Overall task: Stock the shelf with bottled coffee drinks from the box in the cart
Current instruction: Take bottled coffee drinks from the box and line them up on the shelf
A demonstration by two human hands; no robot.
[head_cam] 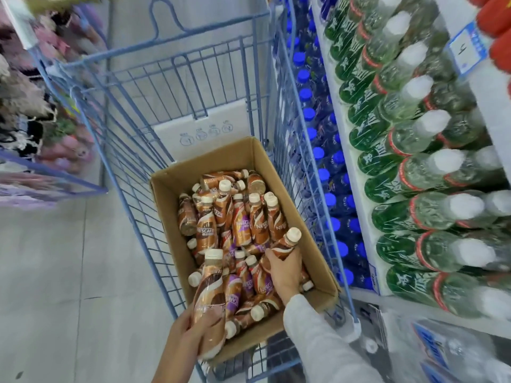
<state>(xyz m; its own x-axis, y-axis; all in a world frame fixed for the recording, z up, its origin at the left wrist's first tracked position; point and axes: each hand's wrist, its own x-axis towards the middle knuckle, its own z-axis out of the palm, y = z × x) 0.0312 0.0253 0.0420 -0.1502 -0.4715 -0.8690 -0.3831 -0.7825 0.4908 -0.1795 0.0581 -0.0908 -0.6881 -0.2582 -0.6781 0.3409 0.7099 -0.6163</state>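
An open cardboard box sits inside a blue wire cart and holds several brown coffee bottles with cream caps, some upright, some lying down. My left hand grips one upright coffee bottle at the box's near left corner. My right hand reaches into the box's right side and curls around another coffee bottle, whose cap points up and to the right.
A shelf runs along the right, packed with blue-capped bottles and green-labelled clear bottles. A white carton stands behind the box in the cart. Soft goods hang in a rack at the left. Grey floor lies left of the cart.
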